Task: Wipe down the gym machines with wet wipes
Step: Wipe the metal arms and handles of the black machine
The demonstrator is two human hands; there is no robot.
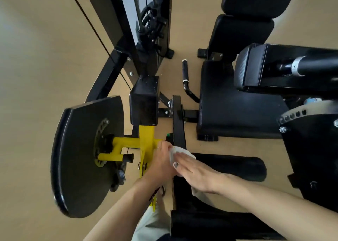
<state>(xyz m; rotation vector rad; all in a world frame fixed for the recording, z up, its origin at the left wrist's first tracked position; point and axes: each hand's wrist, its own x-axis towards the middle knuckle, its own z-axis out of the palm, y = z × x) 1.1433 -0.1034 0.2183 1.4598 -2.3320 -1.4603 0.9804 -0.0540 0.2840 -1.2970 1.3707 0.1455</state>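
We see the wet wipe as a small white crumpled sheet, pressed flat under our right hand onto the near end of the black roller pad. The right hand's fingers lie straight and together over the wipe, so only its far and left edges show. Our left hand curls round the yellow lever arm just beside the wipe, a ring on one finger. The roller pad is a dark padded cylinder whose long axis runs left to right, its free rounded end pointing right with bare tan floor beyond and above it. The black cam plate crowds the left, the black seat lies past the pad, and a black frame post stands between them.
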